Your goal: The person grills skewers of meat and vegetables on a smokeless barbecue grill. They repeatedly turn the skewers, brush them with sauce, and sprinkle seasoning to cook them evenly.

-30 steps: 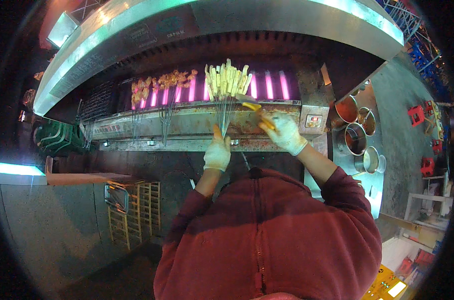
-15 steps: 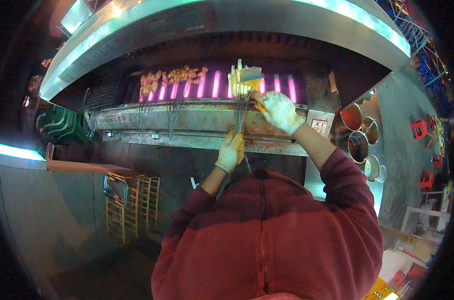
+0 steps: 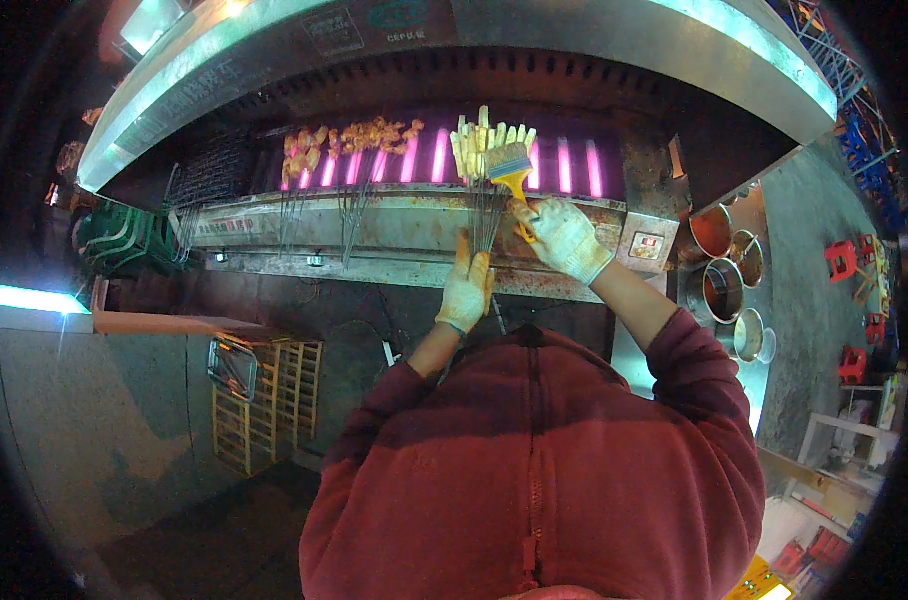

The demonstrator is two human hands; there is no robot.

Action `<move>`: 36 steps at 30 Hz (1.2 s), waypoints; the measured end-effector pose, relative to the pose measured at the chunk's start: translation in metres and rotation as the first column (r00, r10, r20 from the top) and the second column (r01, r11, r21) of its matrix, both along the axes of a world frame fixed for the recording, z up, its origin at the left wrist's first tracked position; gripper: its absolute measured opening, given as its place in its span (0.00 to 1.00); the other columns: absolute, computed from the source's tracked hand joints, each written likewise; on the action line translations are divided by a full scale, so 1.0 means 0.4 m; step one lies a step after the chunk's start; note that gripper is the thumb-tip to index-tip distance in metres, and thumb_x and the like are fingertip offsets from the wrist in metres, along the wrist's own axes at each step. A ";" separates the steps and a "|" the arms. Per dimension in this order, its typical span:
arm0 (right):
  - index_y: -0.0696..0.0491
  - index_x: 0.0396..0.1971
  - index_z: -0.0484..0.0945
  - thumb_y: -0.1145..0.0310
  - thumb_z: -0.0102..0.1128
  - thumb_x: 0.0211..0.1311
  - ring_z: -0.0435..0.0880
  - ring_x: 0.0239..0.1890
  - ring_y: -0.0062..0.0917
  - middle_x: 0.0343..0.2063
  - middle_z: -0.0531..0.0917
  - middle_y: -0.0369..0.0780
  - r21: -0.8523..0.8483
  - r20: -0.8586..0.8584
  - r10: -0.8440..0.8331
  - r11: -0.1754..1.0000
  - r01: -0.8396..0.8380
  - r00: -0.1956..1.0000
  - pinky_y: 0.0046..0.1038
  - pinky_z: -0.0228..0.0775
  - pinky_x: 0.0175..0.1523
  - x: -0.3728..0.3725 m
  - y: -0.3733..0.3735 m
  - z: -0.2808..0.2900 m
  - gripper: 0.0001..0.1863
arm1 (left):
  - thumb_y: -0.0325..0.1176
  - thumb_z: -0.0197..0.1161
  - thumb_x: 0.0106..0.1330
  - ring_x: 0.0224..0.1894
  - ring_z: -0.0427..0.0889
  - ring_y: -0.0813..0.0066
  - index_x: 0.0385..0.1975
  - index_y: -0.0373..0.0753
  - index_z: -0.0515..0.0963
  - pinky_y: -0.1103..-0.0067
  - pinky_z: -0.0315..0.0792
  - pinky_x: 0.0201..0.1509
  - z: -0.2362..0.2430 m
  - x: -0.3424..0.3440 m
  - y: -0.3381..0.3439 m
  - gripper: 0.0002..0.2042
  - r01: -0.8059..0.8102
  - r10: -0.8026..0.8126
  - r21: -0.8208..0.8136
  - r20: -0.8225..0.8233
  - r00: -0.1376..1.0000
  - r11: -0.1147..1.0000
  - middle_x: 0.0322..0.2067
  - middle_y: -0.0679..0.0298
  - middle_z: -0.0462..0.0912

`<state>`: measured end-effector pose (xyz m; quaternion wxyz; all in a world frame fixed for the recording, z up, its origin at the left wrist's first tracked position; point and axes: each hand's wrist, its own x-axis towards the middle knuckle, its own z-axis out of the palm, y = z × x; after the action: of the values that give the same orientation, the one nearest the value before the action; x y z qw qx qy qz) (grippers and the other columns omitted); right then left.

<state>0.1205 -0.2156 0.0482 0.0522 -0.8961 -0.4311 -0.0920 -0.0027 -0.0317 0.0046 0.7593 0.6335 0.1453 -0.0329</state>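
Pale, stick-shaped food on skewers [image 3: 469, 150] lies in a fanned bunch over the glowing grill [image 3: 564, 168]. The metal skewer handles [image 3: 486, 215] point toward me across the grill's front ledge. My right hand [image 3: 564, 240], in a white glove with yellowish fingers, is closed round the yellow handle of a flat basting brush [image 3: 510, 168]. The brush's bristles touch or hang just over the right side of the food. My left hand [image 3: 466, 285], gloved alike, is beside the near ends of the handles with its fingers stretched out and apart.
Browned meat skewers [image 3: 374, 135] lie farther left on the grill. A metal hood [image 3: 474, 25] overhangs the back. Several metal pots [image 3: 716, 292], some with reddish contents, stand at the right. Green crates [image 3: 124, 235] and a wooden rack [image 3: 246, 425] are at the left.
My left hand has loosened from the skewer handles and its fingers have straightened. The pale skewers have spread into a wider fan. The brush has shifted slightly down and right.
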 end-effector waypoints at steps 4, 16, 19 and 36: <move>0.49 0.57 0.75 0.61 0.58 0.62 0.83 0.40 0.36 0.34 0.81 0.43 -0.014 -0.052 -0.002 1.000 0.001 0.999 0.37 0.76 0.47 -0.004 0.008 0.018 0.23 | 0.38 0.45 0.80 0.16 0.61 0.85 0.79 0.51 0.38 0.85 0.59 0.17 -0.009 -0.002 0.009 0.33 0.013 -0.018 0.135 0.031 0.999 0.991 0.19 0.74 0.63; 0.48 0.56 0.75 0.62 0.60 0.60 0.83 0.38 0.36 0.32 0.82 0.42 0.067 0.036 0.042 0.997 -0.045 0.998 0.38 0.77 0.42 0.004 0.013 -0.009 0.23 | 0.38 0.44 0.79 0.20 0.67 0.80 0.77 0.47 0.50 0.77 0.65 0.22 0.011 -0.004 0.026 0.28 -0.038 -0.057 0.520 0.165 0.985 0.853 0.21 0.71 0.71; 0.48 0.54 0.77 0.55 0.59 0.66 0.80 0.37 0.36 0.31 0.79 0.41 0.070 0.010 0.039 0.997 -0.040 0.999 0.38 0.75 0.43 0.005 0.017 -0.024 0.20 | 0.38 0.44 0.79 0.20 0.69 0.78 0.75 0.44 0.56 0.76 0.67 0.24 -0.022 -0.009 0.029 0.26 -0.051 -0.012 0.407 0.151 0.988 0.912 0.24 0.68 0.75; 0.44 0.55 0.78 0.58 0.61 0.63 0.82 0.32 0.36 0.29 0.80 0.40 0.168 0.025 0.043 0.985 -0.047 0.999 0.39 0.74 0.33 -0.048 -0.016 -0.007 0.21 | 0.43 0.50 0.78 0.53 0.78 0.57 0.61 0.30 0.70 0.66 0.72 0.58 -0.130 -0.022 0.023 0.22 -0.301 0.113 0.600 0.331 0.937 0.741 0.52 0.48 0.78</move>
<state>0.1014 -0.2219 0.0454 0.1251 -0.8774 -0.4426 -0.1366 -0.0116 -0.0225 -0.0473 0.5078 0.8324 0.1117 0.1919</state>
